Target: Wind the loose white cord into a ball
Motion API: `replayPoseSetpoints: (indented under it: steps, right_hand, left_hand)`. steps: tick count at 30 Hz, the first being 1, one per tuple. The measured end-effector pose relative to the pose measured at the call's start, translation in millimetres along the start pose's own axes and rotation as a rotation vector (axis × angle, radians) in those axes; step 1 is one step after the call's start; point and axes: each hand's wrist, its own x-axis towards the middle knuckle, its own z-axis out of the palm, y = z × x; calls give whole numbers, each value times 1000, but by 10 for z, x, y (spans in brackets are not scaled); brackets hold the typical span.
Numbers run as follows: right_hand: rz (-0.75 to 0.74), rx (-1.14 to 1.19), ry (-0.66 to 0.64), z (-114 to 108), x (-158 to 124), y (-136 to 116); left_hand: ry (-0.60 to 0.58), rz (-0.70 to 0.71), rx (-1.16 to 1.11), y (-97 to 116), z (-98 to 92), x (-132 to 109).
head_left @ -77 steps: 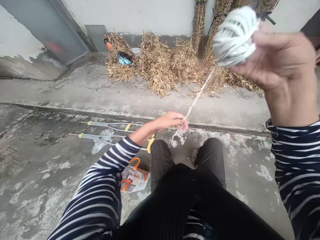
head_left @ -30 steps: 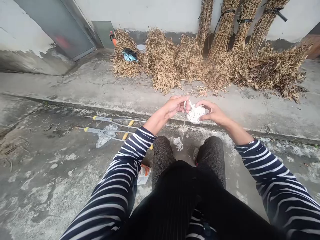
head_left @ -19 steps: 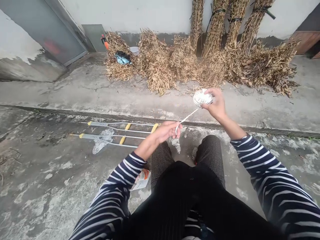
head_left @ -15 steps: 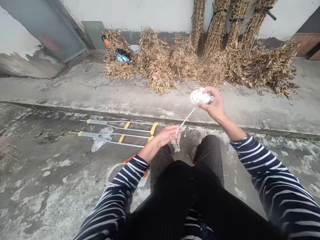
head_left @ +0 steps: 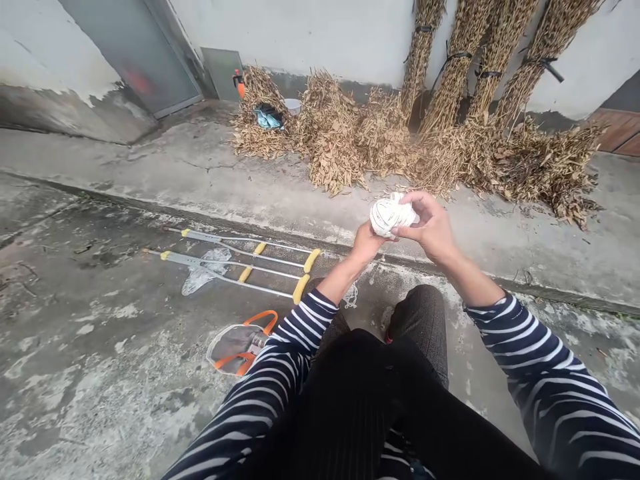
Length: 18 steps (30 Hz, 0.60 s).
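A ball of white cord is held up in front of my knees. My right hand grips its right side, thumb below and fingers curled over the top. Against the lower left of the ball, my left hand is closed on the cord; most of its fingers are hidden behind the ball. A loose, tangled length of white cord hangs below my left wrist, by my left knee.
Two crutches with yellow pads lie on the concrete at left, with clear plastic among them. A bag with orange handles sits near my left arm. Beyond a low step, dried plant bundles line the wall.
My left hand has moved up and right to the ball, so the taut stretch of cord between my hands no longer shows. The ball is slightly lower and farther left in view.
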Motion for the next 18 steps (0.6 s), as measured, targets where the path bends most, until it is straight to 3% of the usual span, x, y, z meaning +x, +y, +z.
replayPoseSetpoints:
  steps: [8,14,18]
  right_hand:
    - [57,114,-43,36,-6,-109]
    - [124,180,4,15,16,-54]
    - [259,328,-8,-18,27,-88]
  left_hand:
    - [230,134,108,-9,-31,150]
    - [5,70,-6,-75,-81,106]
    - [2,42,42,44,-105,154]
